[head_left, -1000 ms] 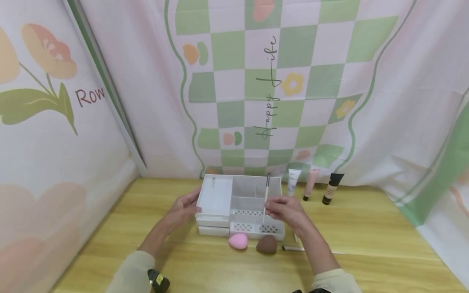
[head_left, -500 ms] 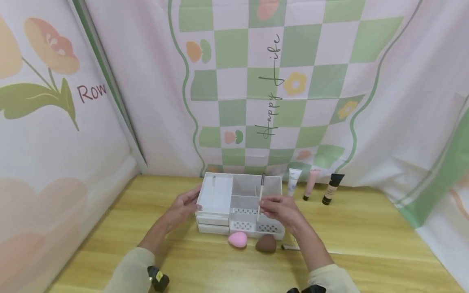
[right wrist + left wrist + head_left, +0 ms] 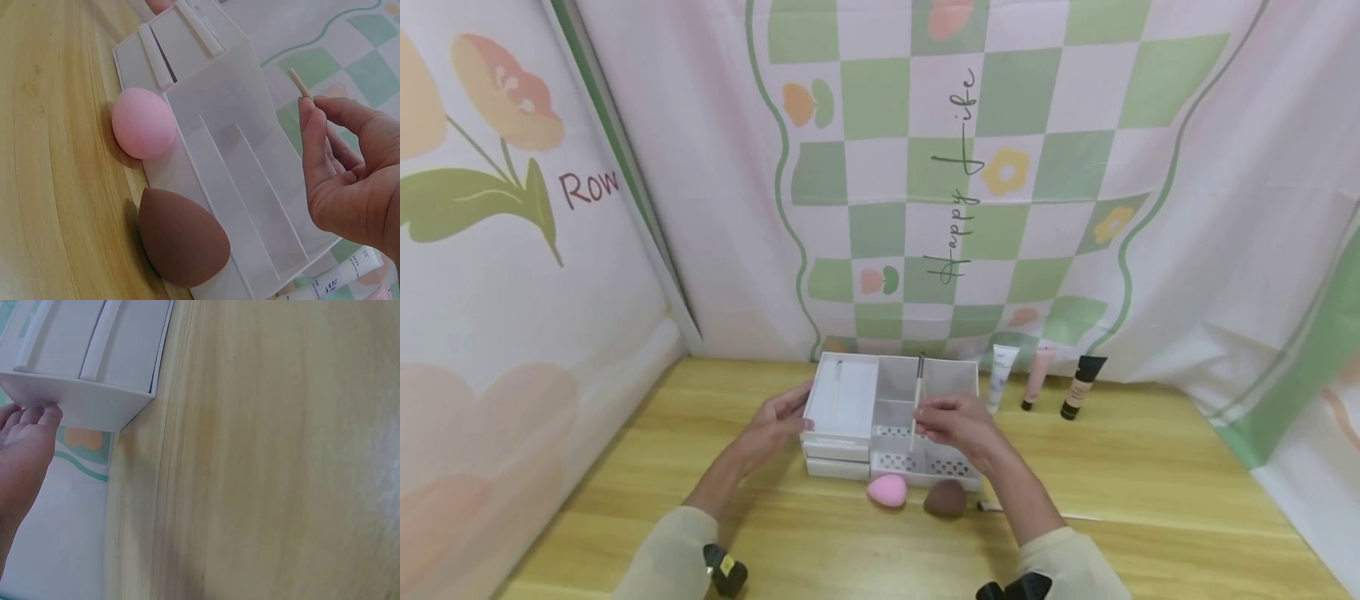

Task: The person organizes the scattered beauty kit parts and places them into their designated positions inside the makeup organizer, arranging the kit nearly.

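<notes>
My right hand (image 3: 957, 425) pinches a slim makeup brush (image 3: 918, 387) between thumb and fingers. The brush stands nearly upright, dark end up, over the open compartments of a white organizer box (image 3: 837, 471). In the right wrist view, the pale handle end of that brush (image 3: 300, 83) sticks out past the fingertips. At the box's left side is my left hand (image 3: 778, 423), its thumb by the front top edge. The left wrist view has that hand's fingers (image 3: 31, 417) resting against the side wall, below two drawer fronts (image 3: 59, 337).
In front of the box lie a pink makeup sponge (image 3: 888, 491) and a brown one (image 3: 946, 498). Another brush (image 3: 990, 506) lies on the table, partly behind my right forearm. A white tube (image 3: 1002, 371), a pink tube (image 3: 1037, 379) and a black-capped beige tube (image 3: 1081, 388) stand back right.
My right hand has moved left with the brush, from over the right compartments toward the middle of the box. The left hand stays at the box's side.
</notes>
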{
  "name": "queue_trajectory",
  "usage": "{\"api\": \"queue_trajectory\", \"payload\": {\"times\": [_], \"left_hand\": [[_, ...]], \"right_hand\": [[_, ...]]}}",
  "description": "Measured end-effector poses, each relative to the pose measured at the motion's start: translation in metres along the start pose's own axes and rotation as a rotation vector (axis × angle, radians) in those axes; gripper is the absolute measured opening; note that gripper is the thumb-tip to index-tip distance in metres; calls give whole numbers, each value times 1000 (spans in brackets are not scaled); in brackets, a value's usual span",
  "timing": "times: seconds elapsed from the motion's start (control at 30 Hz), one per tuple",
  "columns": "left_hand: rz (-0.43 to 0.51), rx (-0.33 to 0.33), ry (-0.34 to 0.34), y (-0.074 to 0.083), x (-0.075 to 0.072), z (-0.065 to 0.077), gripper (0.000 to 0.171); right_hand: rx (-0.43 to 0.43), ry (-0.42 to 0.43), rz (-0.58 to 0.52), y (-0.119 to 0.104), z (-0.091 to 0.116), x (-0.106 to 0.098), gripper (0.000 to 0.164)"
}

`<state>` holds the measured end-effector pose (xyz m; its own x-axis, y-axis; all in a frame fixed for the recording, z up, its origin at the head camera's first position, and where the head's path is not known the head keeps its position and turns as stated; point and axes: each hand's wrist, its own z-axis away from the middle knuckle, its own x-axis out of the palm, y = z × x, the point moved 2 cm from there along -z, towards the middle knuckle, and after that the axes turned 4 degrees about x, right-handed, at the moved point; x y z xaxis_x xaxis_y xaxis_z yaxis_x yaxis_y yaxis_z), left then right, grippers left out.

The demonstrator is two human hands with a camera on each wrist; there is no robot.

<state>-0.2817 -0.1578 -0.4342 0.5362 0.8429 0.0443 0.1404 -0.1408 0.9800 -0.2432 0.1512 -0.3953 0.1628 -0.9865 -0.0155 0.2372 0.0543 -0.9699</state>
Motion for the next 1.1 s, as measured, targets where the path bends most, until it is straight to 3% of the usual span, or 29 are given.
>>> {"api": "queue_trajectory", "payload": {"times": [1.1], "left_hand": [[-2,-18,-1,0,0,0,79]], "right_hand": [[-2,-40,19,-19,-22,43,35]]}}
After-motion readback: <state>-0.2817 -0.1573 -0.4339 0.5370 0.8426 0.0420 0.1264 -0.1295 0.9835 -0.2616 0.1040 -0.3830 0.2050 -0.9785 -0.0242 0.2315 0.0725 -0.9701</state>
